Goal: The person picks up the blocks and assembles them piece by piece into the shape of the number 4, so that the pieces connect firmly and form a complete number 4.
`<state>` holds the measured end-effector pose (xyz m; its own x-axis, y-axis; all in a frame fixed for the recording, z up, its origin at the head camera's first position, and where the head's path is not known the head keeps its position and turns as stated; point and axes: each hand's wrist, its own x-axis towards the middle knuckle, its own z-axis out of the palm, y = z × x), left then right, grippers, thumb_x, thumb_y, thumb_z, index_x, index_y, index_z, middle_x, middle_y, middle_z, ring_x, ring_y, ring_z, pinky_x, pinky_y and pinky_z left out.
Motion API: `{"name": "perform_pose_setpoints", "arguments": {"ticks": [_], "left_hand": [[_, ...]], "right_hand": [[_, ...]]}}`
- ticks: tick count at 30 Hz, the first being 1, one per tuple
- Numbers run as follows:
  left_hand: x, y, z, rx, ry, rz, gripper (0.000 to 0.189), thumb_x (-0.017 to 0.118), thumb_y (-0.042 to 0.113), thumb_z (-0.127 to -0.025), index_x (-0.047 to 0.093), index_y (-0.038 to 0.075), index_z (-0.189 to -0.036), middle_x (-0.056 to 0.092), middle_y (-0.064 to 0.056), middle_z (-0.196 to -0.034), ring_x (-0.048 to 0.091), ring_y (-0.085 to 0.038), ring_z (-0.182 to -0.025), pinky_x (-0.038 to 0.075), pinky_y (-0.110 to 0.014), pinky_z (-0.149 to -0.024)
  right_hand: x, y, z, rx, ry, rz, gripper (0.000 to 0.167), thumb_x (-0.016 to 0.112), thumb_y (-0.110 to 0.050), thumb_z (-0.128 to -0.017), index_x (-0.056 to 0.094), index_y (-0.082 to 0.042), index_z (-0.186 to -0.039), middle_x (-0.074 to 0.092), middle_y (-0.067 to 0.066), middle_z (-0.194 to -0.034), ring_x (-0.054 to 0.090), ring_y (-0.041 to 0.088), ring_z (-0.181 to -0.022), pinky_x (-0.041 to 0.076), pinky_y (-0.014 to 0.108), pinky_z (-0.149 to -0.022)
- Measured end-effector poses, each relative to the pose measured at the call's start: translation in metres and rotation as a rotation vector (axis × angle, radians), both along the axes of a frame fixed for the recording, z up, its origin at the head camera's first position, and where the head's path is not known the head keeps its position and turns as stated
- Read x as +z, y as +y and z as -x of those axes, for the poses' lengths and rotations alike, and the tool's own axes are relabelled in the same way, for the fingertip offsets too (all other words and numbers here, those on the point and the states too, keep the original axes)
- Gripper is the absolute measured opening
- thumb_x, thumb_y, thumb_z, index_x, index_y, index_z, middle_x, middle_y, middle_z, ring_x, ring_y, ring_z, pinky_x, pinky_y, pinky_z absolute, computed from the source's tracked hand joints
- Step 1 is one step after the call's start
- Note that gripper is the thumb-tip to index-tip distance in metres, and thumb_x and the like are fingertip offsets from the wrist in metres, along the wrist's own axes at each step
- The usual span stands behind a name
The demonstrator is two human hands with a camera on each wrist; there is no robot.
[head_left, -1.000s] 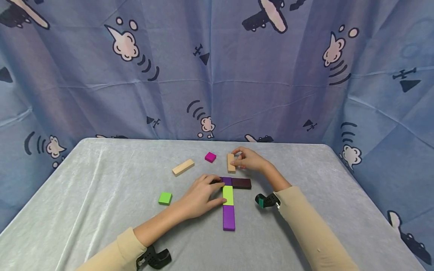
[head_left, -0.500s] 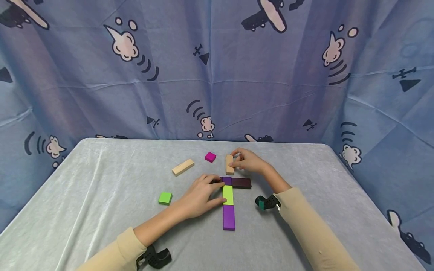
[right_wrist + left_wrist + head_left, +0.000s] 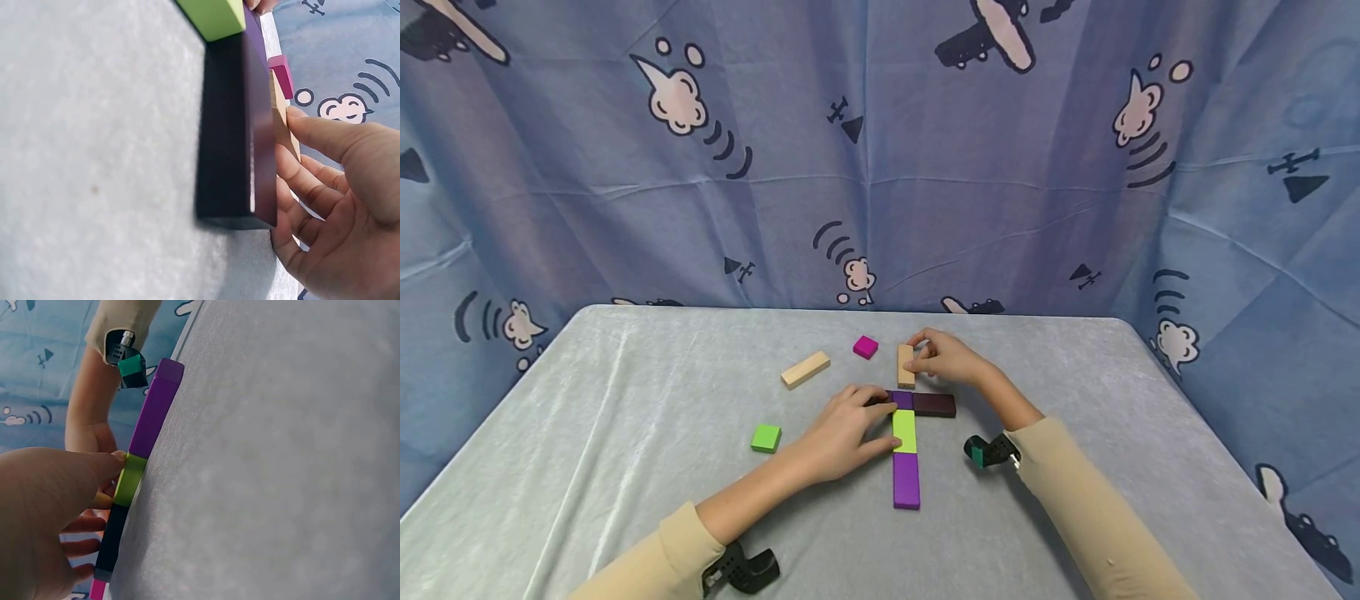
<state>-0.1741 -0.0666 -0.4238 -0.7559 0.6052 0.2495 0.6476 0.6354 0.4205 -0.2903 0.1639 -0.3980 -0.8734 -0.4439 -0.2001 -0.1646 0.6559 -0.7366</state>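
In the head view my left hand (image 3: pixel 844 435) rests over a row of flat blocks. Its thumb touches the lime block (image 3: pixel 905 431) and its fingertips lie on the small purple block (image 3: pixel 902 400) and the dark brown block beyond. Another dark brown block (image 3: pixel 934 406) extends right from that purple one, and a longer purple block (image 3: pixel 906 481) lies at the near end. My right hand (image 3: pixel 951 356) pinches a plain wooden block (image 3: pixel 906 367), standing lengthwise just beyond the row with a narrow gap. In the right wrist view the dark block partly hides the wooden block (image 3: pixel 282 119).
A second wooden block (image 3: pixel 805 370) lies aslant to the left at the back. Near it are a magenta block (image 3: pixel 866 347) and, further forward, a green block (image 3: pixel 766 438). The grey cloth-covered table (image 3: pixel 647 417) ends at a blue patterned curtain (image 3: pixel 880 167).
My right hand has slid the wooden block slightly left and nearer to the row of blocks. The left hand has stayed in place.
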Motion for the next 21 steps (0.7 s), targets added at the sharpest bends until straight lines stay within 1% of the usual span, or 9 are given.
{"name": "perform_pose_setpoints", "arguments": {"ticks": [8,21], "left_hand": [[0.0007,-0.0001,0.0001,-0.003,-0.009,-0.006,0.049,0.075,0.036,-0.1,0.07,0.003,-0.137,0.062,-0.015,-0.142,0.055,-0.032,-0.131,0.046,-0.051,-0.112],[0.0009,0.0001,0.0004,-0.008,-0.003,-0.014,0.049,0.075,0.035,-0.099,0.07,0.003,-0.136,0.063,-0.015,-0.141,0.055,-0.033,-0.131,0.046,-0.052,-0.111]], "right_hand": [[0.0003,-0.0031,-0.0019,0.026,0.022,-0.007,0.048,0.07,-0.016,-0.102,0.052,0.008,-0.14,0.069,0.012,-0.096,0.058,0.016,-0.077,0.046,0.028,-0.069],[0.0021,-0.005,-0.0049,0.029,0.019,-0.001,0.048,0.071,-0.017,-0.102,0.053,0.008,-0.139,0.069,0.012,-0.096,0.056,0.016,-0.079,0.045,0.028,-0.069]]}}
